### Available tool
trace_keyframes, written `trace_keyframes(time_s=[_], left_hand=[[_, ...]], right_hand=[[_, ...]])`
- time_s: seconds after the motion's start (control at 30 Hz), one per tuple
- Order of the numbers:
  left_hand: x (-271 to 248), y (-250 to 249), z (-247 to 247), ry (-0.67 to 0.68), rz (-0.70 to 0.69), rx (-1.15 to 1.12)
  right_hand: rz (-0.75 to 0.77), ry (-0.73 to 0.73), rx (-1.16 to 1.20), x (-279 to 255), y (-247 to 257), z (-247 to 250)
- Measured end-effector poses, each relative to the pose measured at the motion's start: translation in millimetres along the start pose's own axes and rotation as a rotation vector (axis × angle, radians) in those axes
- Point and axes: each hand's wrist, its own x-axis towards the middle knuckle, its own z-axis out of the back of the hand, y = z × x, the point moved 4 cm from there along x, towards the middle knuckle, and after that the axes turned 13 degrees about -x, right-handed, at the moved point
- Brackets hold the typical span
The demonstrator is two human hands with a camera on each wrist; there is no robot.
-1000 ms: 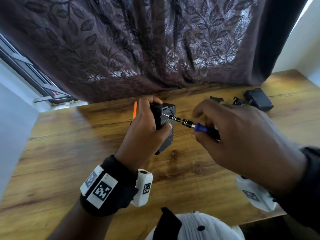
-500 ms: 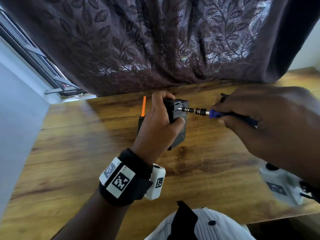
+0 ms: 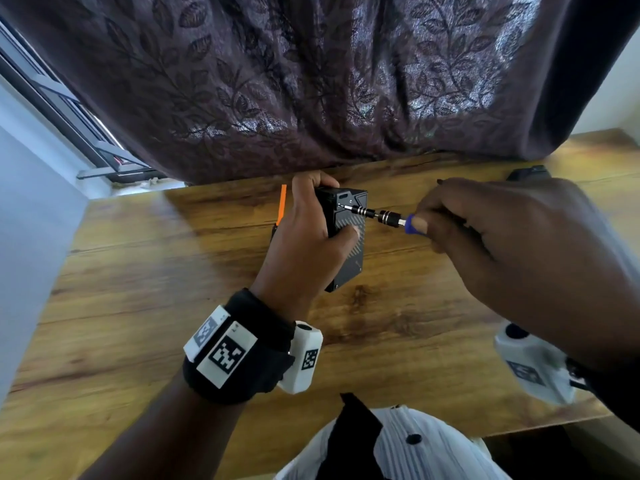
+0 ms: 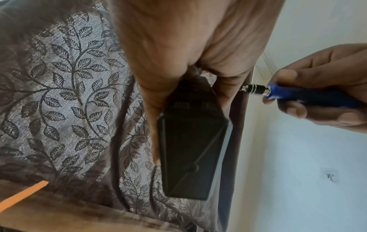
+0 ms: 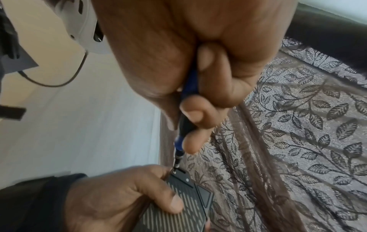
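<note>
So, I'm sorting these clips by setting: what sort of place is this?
Likely a room at home, not a workshop: a wooden table set before a leaf-patterned curtain beside a window, with plain white walls.

Behind the left hand a broad black wristband carries white plates printed with black square markers, and a white camera housing. Behind the right hand a similar white housing adjoins a dark sleeve, with a thin dark cable. The shirt is white, finely striped and dark-buttoned.
</note>
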Motion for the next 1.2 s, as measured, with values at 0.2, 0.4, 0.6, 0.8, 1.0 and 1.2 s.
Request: trace_keyframes(time_s=[0.2, 0.4, 0.6, 0.8, 1.0, 1.2], left_hand=[[0, -2, -4, 0.014, -0.007, -0.009], [0, 1, -7, 0.01, 0.001, -0.014], [2, -1, -6, -0.009, -0.009, -0.012], [2, -1, -8, -0.013, -0.019, 0.014], [4, -2, -5, -0.047, -0.023, 0.031], [6, -4, -3, -0.057, -0.053, 0.057]], right_hand=[[-0.005, -0.04, -0.021, 0, -1, 6], [-0.074, -0.039, -0.006, 2, -5, 2], [-0.039, -0.072, 0.002, 2, -1, 3], [-0.071, -0.109, -0.045, 1, -2, 0], [-0.048, -0.025, -0.047, 0, 1, -3], [-0.095, -0.059, -0.026, -2, 1, -7]])
